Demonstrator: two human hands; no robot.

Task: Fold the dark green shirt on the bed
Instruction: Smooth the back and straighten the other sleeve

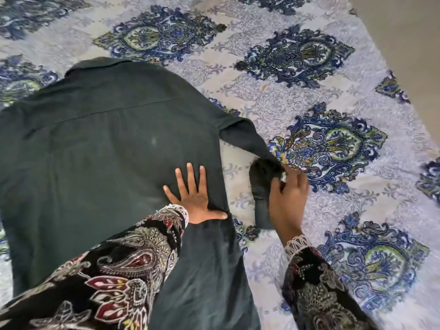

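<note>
Across the left and centre of the frame we have the dark green shirt [107, 144] spread back-up on the bed [273, 101], its collar toward the upper left and its hem running off the bottom edge. Its long axis goes from upper left down toward the lower middle. One sleeve [250, 139] branches off the shirt's right edge and slants down and right, with its cuff doubled back. Our right hand [289, 198] is the nearer one to that sleeve: its grip is closed on the cuff end, fingers curled round the cloth. Our left hand [192, 198] lies flat, fingers spread and released, pressing the body just inside the right side seam. We judge the sleeve must travel leftward, over that pinned edge.
</note>
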